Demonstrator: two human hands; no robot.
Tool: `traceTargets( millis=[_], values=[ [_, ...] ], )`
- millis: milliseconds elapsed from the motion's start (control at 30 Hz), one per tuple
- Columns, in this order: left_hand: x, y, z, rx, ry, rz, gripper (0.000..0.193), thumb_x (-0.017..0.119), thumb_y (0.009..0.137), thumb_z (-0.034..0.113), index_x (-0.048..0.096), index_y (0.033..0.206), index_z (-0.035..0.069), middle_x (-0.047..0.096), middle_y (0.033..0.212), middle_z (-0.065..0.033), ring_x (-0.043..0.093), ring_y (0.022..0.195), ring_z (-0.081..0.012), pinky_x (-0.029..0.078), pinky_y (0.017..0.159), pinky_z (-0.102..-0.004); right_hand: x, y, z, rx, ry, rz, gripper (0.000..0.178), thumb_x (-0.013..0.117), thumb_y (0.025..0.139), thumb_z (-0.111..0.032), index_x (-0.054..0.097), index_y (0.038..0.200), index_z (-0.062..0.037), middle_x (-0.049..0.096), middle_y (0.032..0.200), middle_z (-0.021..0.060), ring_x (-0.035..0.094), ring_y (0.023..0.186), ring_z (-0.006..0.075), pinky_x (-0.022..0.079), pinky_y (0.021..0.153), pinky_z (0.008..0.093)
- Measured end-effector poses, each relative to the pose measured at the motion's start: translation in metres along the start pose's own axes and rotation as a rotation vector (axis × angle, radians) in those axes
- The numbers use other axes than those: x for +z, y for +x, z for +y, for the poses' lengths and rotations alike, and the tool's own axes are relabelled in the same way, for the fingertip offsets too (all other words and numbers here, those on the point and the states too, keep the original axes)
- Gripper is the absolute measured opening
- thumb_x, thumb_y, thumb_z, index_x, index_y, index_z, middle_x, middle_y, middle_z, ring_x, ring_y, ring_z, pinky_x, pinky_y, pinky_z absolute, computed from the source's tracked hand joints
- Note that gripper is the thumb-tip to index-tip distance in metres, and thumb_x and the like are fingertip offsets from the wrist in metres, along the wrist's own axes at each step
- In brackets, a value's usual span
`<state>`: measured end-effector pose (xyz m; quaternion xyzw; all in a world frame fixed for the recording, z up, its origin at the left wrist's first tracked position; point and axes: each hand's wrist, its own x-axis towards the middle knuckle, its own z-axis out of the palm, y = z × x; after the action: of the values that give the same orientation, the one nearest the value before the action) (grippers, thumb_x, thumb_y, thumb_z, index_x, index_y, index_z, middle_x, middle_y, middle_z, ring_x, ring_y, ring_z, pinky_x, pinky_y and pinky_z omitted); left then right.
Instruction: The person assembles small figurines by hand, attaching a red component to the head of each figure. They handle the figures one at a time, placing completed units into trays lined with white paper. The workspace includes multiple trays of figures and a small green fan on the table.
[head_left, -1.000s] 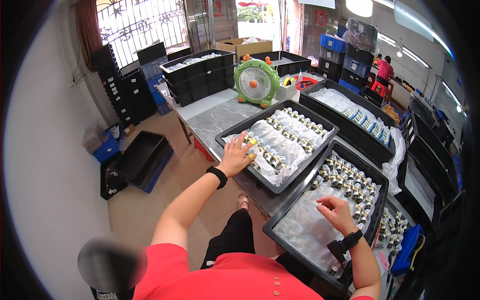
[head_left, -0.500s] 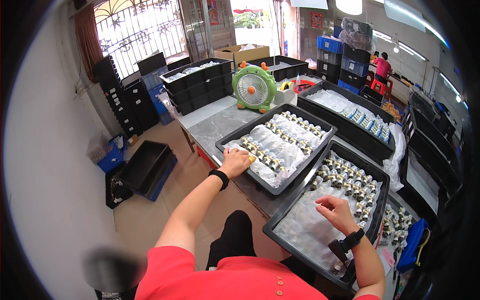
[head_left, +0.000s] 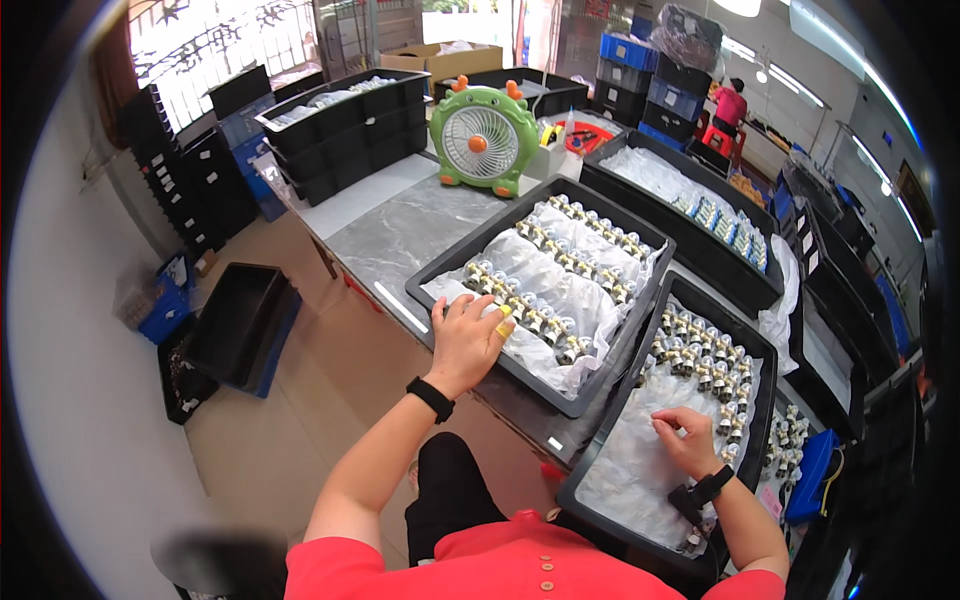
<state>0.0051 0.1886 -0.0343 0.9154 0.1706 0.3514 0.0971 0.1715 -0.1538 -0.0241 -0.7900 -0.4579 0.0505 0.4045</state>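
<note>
Sorting step, judged: left hand (head_left: 468, 340) lies flat, fingers spread, on small metal parts (head_left: 545, 290) in black tray (head_left: 440, 268) before green fan (head_left: 484, 140). Right hand (head_left: 685, 440), fingers curled, grip unclear, on plastic liner (head_left: 630, 470) in nearer tray (head_left: 590, 470). Next: careful pinch.

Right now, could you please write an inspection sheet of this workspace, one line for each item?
Surface: grey marble-look table, mostly covered by trays.
Job's things: two black trays, left tray and right tray, lined with clear plastic, holding rows of small metal parts.
Clutter: green toy-like fan; cardboard box; stacked black crates.
Grip: left hand rests on parts in the left tray; right hand pinches something small in the right tray.
Cables: nothing seen.
Surroundings: floor crates; a person in red far back.
</note>
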Motion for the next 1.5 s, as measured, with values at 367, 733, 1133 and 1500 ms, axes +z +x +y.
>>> traceTargets(
  millis=[367, 733, 1133, 1500],
  values=[
    [-0.028, 0.004, -0.003, 0.045, -0.043, -0.203, 0.036, 0.058, 0.085, 0.038, 0.062, 0.106, 0.010, 0.057, 0.117, -0.0057, 0.050, 0.104, -0.0251, 0.025, 0.097, -0.0532, 0.045, 0.114, -0.092, -0.365, -0.058, -0.024, 0.019, 0.072, 0.073, -0.003, 0.067, 0.091, -0.0062, 0.063, 0.079, 0.0065, 0.060, 0.072, 0.0244, 0.047, 0.064, 0.0337],
    [-0.045, 0.021, -0.022, 0.149, -0.270, -0.653, 0.075, 0.061, 0.079, 0.054, 0.043, 0.131, 0.003, 0.033, 0.143, -0.0138, 0.029, 0.131, -0.0321, 0.012, 0.101, -0.0631, 0.085, 0.117, -0.129, 0.062, 0.056, -0.520, 0.038, 0.071, 0.079, -0.028, 0.061, 0.106, -0.0032, 0.062, 0.093, 0.0135, 0.059, 0.090, 0.0306, 0.047, 0.079, 0.0385],
    [-0.047, 0.078, -0.115, 0.009, -0.769, -0.640, 0.055, 0.064, 0.075, 0.007, 0.045, 0.126, -0.001, 0.039, 0.135, -0.0232, 0.038, 0.127, -0.0400, 0.036, 0.104, -0.0409, 0.096, 0.111, -0.137, 0.380, -0.068, -0.311, 0.043, 0.069, 0.081, -0.031, 0.056, 0.111, -0.0035, 0.059, 0.104, 0.0149, 0.056, 0.101, 0.0315, 0.046, 0.086, 0.0375],
    [0.000, 0.080, -0.116, 0.200, -0.594, -0.711, 0.025, 0.062, 0.074, 0.002, 0.060, 0.099, 0.000, 0.053, 0.115, -0.0185, 0.052, 0.109, -0.0361, 0.044, 0.092, -0.0396, 0.116, 0.119, -0.125, 0.609, -0.036, -0.069, 0.033, 0.072, 0.077, -0.017, 0.058, 0.102, -0.0022, 0.063, 0.093, 0.0125, 0.062, 0.090, 0.0274, 0.049, 0.081, 0.0335]
  ],
)
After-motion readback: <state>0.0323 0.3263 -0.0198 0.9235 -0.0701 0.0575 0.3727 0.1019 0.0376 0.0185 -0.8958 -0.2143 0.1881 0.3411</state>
